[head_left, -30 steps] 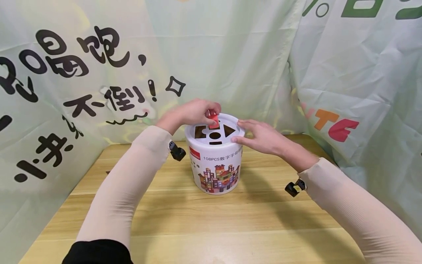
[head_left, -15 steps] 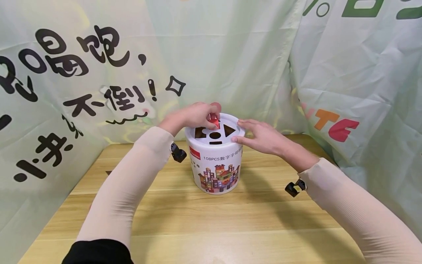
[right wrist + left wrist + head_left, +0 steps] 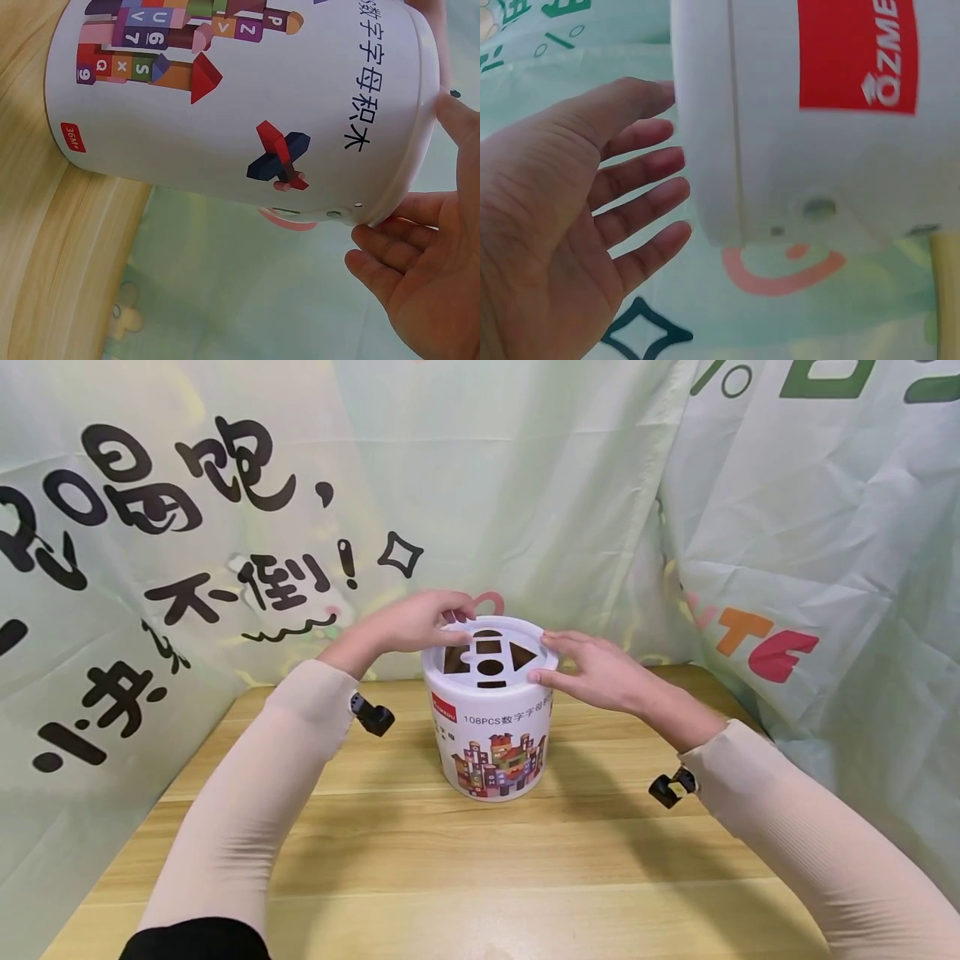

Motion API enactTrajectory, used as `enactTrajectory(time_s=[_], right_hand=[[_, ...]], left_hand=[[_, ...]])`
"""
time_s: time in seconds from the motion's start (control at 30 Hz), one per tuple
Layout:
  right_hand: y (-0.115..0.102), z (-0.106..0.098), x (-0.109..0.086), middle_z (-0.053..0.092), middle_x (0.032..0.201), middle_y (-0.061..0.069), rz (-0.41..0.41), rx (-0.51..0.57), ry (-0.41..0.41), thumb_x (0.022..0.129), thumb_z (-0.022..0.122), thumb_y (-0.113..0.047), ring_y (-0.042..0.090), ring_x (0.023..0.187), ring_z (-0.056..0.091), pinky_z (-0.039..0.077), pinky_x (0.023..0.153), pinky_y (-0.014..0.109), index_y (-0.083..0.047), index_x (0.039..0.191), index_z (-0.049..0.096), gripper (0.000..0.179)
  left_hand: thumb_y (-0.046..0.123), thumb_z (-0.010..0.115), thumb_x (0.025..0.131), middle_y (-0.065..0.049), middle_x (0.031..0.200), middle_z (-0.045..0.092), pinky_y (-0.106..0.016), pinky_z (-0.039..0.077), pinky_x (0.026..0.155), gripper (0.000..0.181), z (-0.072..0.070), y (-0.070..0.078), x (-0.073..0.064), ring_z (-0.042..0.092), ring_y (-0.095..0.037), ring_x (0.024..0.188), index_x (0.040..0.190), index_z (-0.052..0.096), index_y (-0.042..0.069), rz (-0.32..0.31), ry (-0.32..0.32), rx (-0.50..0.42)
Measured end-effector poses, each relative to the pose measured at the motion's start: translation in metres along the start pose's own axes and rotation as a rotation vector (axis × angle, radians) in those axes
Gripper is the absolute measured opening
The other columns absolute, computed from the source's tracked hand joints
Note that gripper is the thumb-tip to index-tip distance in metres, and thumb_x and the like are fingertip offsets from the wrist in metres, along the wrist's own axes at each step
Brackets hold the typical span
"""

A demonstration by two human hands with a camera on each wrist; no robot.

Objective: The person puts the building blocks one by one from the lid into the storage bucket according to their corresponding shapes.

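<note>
A white plastic bucket (image 3: 491, 739) printed with colourful building blocks stands upright on the table. Its white lid (image 3: 465, 678) has cut-out holes, among them a triangle (image 3: 521, 657), a round hole (image 3: 491, 667) and a square (image 3: 487, 647). My left hand (image 3: 408, 621) is at the left of the lid with nothing in its fingers, which look relaxed and slightly bent in the left wrist view. On the lid's right edge rests my right hand (image 3: 611, 672), thumb and fingers spread along the rim. In the right wrist view its fingertips (image 3: 367, 238) touch the rim from below.
The wooden table (image 3: 450, 877) surrounds the bucket. Close behind it hangs a pale green cloth (image 3: 525, 485) with large black characters. A pink handle (image 3: 489, 602) shows behind the lid. Small black cameras (image 3: 372, 717) are worn on both wrists.
My left hand has let go of the red block, which was at the square hole and is out of sight now. The hand has moved left and loosened. My right hand has stayed on the rim.
</note>
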State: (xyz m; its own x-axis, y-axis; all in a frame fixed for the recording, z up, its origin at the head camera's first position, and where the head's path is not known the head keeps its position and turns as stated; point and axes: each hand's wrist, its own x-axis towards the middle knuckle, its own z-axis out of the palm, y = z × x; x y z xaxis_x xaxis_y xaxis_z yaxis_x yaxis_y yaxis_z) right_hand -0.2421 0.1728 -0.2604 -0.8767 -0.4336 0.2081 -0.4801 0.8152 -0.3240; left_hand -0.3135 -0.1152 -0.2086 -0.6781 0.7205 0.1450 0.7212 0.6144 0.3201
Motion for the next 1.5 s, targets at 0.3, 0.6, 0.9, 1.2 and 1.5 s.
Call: enactTrajectory(time_s=[0.3,0.6,0.9,1.2,1.5], right_hand=[[0.001,0.001,0.000,0.035,0.154,0.015,0.004,-0.003,0.000,0.091,0.050,-0.066,0.038,0.140,0.031,0.025,0.111,0.059,-0.006,0.149,0.039,0.085],[0.001,0.001,0.000,0.035,0.154,0.016,0.003,-0.001,-0.003,0.091,0.050,-0.066,0.038,0.140,0.031,0.025,0.111,0.059,-0.006,0.149,0.039,0.085],[0.002,0.000,0.000,0.035,0.154,0.015,0.004,0.003,0.001,0.091,0.050,-0.066,0.038,0.140,0.032,0.026,0.111,0.059,-0.006,0.149,0.039,0.085],[0.003,0.000,0.000,0.037,0.152,0.016,0.000,0.005,0.010,0.092,0.052,-0.064,0.037,0.139,0.033,0.028,0.111,0.057,-0.005,0.148,0.041,0.083],[0.003,0.001,0.000,0.037,0.152,0.016,-0.006,0.009,0.014,0.091,0.053,-0.064,0.037,0.139,0.034,0.028,0.110,0.057,-0.005,0.149,0.041,0.083]], left_hand=[[0.030,0.065,0.094,-0.010,0.125,0.060,-0.047,0.040,0.101,0.041,-0.004,-0.027,-0.038,0.052,-0.027,0.118,0.128,0.059,0.007,-0.087,0.090,0.001],[0.030,0.066,0.095,-0.013,0.129,0.059,-0.053,0.038,0.102,0.046,0.003,-0.061,-0.073,0.051,-0.030,0.119,0.132,0.057,0.004,-0.169,0.126,-0.021],[0.035,0.067,0.094,-0.013,0.130,0.059,-0.054,0.041,0.100,0.051,0.024,-0.098,-0.103,0.052,-0.032,0.117,0.132,0.057,0.004,-0.225,0.100,-0.032],[0.028,0.067,0.094,-0.018,0.136,0.054,-0.056,0.037,0.104,0.053,0.046,-0.120,-0.131,0.048,-0.038,0.123,0.138,0.051,0.002,-0.272,0.081,-0.117],[0.034,0.067,0.094,-0.020,0.140,0.050,-0.060,0.036,0.103,0.059,0.071,-0.149,-0.155,0.044,-0.041,0.127,0.140,0.049,0.003,-0.345,0.056,-0.173]])
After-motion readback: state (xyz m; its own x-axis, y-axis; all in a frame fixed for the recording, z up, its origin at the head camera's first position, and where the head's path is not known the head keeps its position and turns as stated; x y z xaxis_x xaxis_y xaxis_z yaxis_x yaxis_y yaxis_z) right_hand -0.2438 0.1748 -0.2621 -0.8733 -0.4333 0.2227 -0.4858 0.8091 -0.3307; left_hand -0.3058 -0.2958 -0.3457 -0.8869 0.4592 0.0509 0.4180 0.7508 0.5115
